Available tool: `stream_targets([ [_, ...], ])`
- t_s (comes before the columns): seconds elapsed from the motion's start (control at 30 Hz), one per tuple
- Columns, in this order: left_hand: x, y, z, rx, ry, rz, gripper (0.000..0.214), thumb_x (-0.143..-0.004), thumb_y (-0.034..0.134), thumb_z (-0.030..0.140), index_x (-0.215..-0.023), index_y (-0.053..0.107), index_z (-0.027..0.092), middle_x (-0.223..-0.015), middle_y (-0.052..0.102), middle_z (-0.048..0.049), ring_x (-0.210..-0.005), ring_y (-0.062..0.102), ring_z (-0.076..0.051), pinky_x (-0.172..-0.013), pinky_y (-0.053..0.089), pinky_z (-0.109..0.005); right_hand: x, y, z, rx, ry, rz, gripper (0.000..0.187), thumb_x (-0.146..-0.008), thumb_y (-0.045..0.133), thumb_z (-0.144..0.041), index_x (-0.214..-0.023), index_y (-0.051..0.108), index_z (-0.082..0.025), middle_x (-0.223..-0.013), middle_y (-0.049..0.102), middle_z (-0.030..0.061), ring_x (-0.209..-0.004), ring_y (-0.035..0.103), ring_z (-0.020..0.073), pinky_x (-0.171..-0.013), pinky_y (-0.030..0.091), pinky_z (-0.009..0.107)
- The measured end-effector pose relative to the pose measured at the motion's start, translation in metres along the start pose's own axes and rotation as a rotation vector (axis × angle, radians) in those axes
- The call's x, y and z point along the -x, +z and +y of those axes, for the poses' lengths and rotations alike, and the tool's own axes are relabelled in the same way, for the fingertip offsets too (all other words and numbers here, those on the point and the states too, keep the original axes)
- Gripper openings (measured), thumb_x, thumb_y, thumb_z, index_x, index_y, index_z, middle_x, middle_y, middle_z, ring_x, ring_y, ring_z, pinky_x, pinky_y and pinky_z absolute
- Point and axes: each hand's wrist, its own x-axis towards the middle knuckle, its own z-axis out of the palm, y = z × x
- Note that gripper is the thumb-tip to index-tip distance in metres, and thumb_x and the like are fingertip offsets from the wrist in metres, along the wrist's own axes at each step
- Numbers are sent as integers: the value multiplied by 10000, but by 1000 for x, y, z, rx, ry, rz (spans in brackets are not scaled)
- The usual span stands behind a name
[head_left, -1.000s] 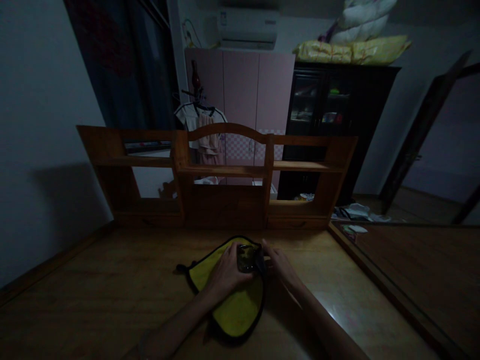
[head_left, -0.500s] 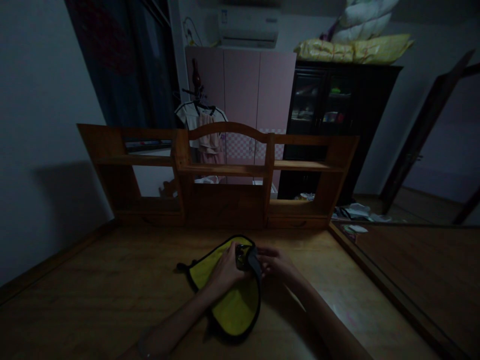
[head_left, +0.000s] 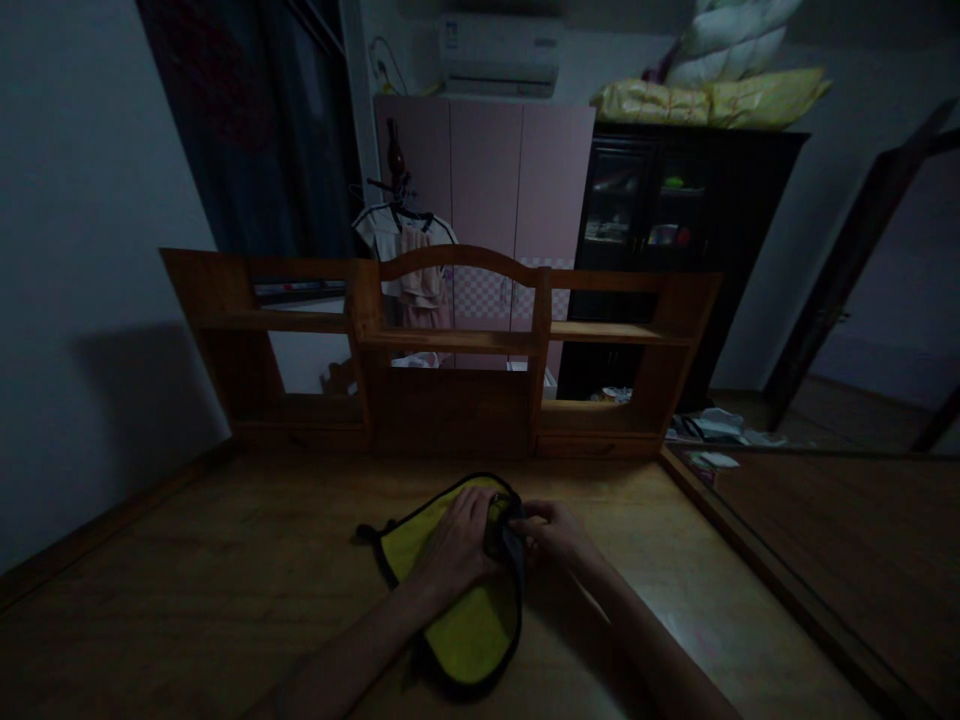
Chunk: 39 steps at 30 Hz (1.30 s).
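Observation:
A yellow cloth [head_left: 480, 625] with a black border and a grey underside lies spread on the wooden surface. On it, near its right edge, sits a small dark shiny object [head_left: 496, 520] whose kind I cannot make out in the dim light. My left hand [head_left: 459, 535] rests over the cloth, its fingers and thumb curved against the dark object's left side. With bent fingers, my right hand [head_left: 555, 535] pinches the cloth's right edge, which is lifted and folded so the grey side shows against the object. The right fingertips are partly hidden.
A wooden shelf unit [head_left: 450, 342] stands along the far edge of the wooden surface [head_left: 247, 580]. A raised wooden rim [head_left: 750, 550] runs down the right. Behind are a pink wardrobe [head_left: 484, 180], a black cabinet [head_left: 742, 200] and clothes [head_left: 420, 265] on hangers.
My left hand has slid slightly right and its fingers now lie flatter over the dark object. My right hand has drawn the cloth's edge up and inward, covering more of it.

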Motion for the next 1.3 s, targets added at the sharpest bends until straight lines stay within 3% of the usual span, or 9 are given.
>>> stream_targets([
  [0.23,1,-3,4,-52,57,-25,728,-637,705,199,-1275,356,225,-1228,491,-84,-1185,431,-292,-1036,349,-465,3,7,3,183,-224,116,259,-727,603,-307,-922,684,-158,-856,701,42,-631,623,160,-531,459,223],
  [0.57,-1,1,2,-5,2,-35,686,-636,688,199,-1247,379,234,-1210,496,-77,-1159,449,-295,-1014,364,-450,6,9,1,457,-348,238,156,-751,572,-264,-816,672,-162,-740,657,34,-657,569,163,-588,398,241],
  [0.77,0,6,-4,-9,-5,-16,693,-634,690,219,-1255,381,216,-1232,492,-89,-1186,440,-292,-1029,360,-440,6,9,2,499,-363,270,161,-760,591,-298,-791,668,-160,-716,652,33,-637,557,159,-579,383,241],
  [0.93,0,10,-13,54,-106,-19,760,-583,757,299,-1247,395,219,-1225,495,-91,-1162,473,-281,-997,399,-426,5,6,-1,298,-276,256,392,-816,538,-483,-862,704,-131,-773,698,69,-678,619,200,-591,436,263],
  [1.03,-2,11,-17,118,-217,-23,770,-558,783,365,-1223,421,223,-1166,522,-90,-1072,535,-274,-906,452,-402,3,2,-2,129,-212,221,500,-817,507,-574,-865,705,-118,-745,693,64,-597,610,182,-505,419,244],
  [1.17,-3,10,-18,155,-259,-36,769,-535,798,377,-1200,445,222,-1132,537,-89,-1041,555,-275,-883,457,-387,3,-1,-3,71,-172,195,482,-791,544,-584,-778,690,-125,-590,628,18,-449,527,126,-436,377,223],
  [1.3,-3,8,-16,157,-252,-34,761,-537,798,360,-1200,450,229,-1128,536,-84,-1042,555,-271,-879,455,-372,4,-1,-4,43,-184,192,428,-763,603,-548,-765,691,-129,-607,643,28,-523,577,149,-471,411,225],
])
